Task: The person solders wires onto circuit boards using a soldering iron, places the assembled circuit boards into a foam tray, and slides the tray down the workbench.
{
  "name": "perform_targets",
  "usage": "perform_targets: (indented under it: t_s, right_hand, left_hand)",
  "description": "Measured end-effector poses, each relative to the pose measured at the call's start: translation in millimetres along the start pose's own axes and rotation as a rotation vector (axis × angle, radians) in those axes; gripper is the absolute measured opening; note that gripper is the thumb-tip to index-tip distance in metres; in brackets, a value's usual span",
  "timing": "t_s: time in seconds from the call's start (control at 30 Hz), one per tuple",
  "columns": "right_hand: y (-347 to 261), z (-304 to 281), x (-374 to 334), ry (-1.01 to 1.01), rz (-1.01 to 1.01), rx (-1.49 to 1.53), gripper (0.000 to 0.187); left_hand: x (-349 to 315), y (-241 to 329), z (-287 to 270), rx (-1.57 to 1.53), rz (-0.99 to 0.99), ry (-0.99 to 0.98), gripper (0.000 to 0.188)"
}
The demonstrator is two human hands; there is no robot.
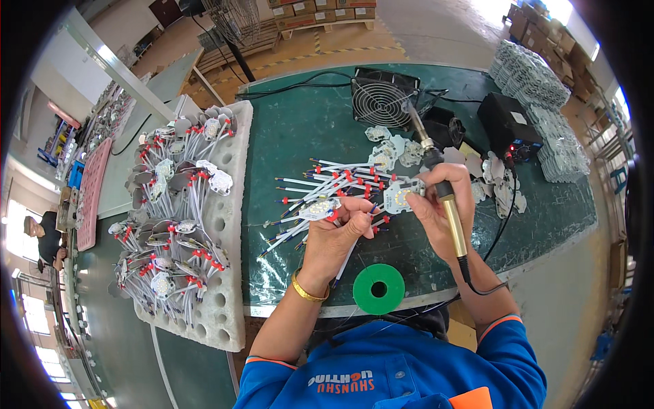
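Observation:
My left hand [334, 235] pinches a white wire [346, 260] with a dark tip, which slants down below the fingers. Against its knuckles sits a small LED board [319, 208]; I cannot tell whether it is held too. In my right hand [436, 221] are a soldering iron [448, 204], its tip pointing up and away, and a round-edged LED board [400, 196] between thumb and fingers. The two hands are close, the board just right of the wire's tip. Beneath them lies a pile of white wires [327, 178] with red clips. A green solder spool [379, 289] lies at the table's near edge.
Left stands a pale foam block [228, 273] with holes, full of wired boards. Behind my hands are a black fan [383, 101], loose boards [392, 148] and a black soldering station [509, 127]. Stacked boards [531, 82] rise far right. Another person [48, 235] is far left.

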State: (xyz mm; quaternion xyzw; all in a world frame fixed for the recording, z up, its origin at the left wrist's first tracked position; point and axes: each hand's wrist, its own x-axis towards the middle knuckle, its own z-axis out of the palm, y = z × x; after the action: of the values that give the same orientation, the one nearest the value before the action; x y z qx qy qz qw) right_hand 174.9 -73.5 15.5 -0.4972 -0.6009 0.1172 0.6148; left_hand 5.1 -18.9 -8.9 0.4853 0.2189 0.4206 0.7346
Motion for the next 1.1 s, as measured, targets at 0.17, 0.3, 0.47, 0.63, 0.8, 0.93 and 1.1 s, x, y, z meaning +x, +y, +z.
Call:
perform_targets:
  t_s: [0.17, 0.3, 0.47, 0.63, 0.8, 0.93, 1.1]
  right_hand:
    - [-4.4, 6.0, -3.3, 0.093, 0.155, 0.298, 0.031]
    - [1.0, 12.1, -6.3, 0.042, 0.226, 0.448, 0.032]
    - [7.0, 14.4, -8.3, 0.028, 0.204, 0.406, 0.032]
    - [9.1, 12.9, -8.9, 0.04, 0.18, 0.271, 0.033]
    - [11.6, 11.9, -9.4, 0.045, 0.149, 0.221, 0.033]
    - [12.6, 10.8, -10.5, 0.043, 0.151, 0.235, 0.033]
    - [12.1, 11.6, -11.1, 0.026, 0.102, 0.21, 0.032]
  left_hand:
    - [-2.1, 2.2, 3.8, 0.074, -0.086, -0.068, 0.027]
    - [-3.9, 1.7, -0.4, 0.062, -0.092, -0.144, 0.024]
    - [-2.3, 0.5, -1.3, 0.054, -0.088, -0.151, 0.023]
    - [-3.4, 2.5, -1.2, 0.05, -0.126, -0.126, 0.023]
    - [-3.8, 2.1, -1.4, 0.026, -0.122, -0.131, 0.023]
    - [-3.6, -0.2, -1.2, 0.029, -0.118, -0.123, 0.023]
    - [-4.8, 4.3, 1.3, 0.001, -0.133, -0.092, 0.022]
